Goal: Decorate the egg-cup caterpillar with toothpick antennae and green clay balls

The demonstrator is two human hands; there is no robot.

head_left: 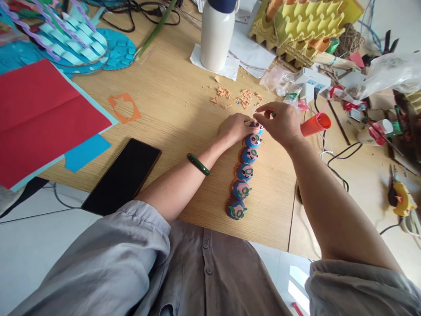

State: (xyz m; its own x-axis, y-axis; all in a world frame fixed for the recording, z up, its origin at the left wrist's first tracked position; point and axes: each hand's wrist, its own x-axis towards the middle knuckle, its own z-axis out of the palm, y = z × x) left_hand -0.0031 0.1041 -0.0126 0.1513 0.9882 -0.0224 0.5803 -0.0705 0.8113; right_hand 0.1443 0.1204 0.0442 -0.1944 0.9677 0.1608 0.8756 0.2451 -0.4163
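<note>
A row of several small blue domes (245,172), decorated with pink, green and black pieces, runs from near the table's front edge away from me. My left hand (235,128) reaches the far end of the row, its fingers closed against the side of the last dome. Just above that dome, my right hand (279,123) has thumb and forefinger pinched together; whatever they hold is too small to name. The fingers partly hide the farthest dome.
A black phone (123,175) and red paper (49,118) lie left. Beyond the hands are orange scraps (244,98), a white bottle (217,37) and yellow egg trays (305,22). A red cup (315,124), cables and a yellow glue gun (403,199) are right.
</note>
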